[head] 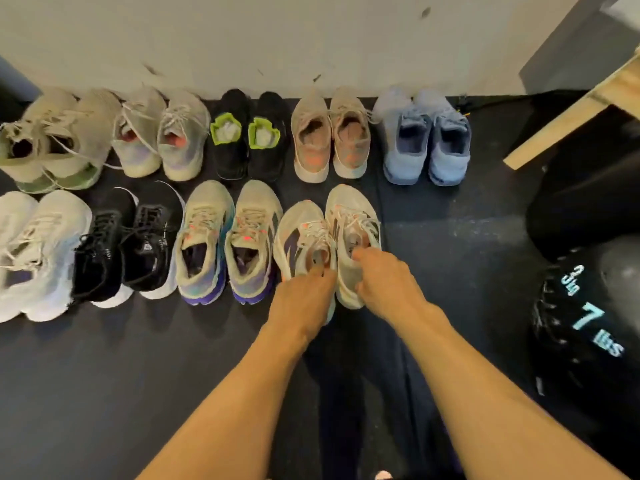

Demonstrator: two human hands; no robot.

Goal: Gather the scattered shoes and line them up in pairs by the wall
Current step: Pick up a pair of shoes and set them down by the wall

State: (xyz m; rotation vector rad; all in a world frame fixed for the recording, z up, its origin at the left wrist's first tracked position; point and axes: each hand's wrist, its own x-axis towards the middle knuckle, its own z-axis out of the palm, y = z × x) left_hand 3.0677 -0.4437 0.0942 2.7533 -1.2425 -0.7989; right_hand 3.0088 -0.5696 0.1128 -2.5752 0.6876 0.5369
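Observation:
Two rows of shoe pairs stand on the dark floor below the white wall (277, 36). My left hand (303, 299) grips the heel of a white shoe with a dark stripe (301, 233), fingers tucked into its opening. My right hand (384, 282) grips the heel of its twin, the white shoe on the right (353, 216), fingers hooked inside. Both shoes sit side by side at the right end of the front row, toes toward the wall. Left of them stands a cream and blue-purple pair (225, 240).
Back row from left: cream-green pair (52, 140), grey pair (159, 133), black pair with green tongues (249, 133), tan pair (329, 133), blue pair (426, 136). Front row left: white pair (34, 254), black pair (128, 244). A black medicine ball (581, 327) and wooden beam (571, 109) stand right.

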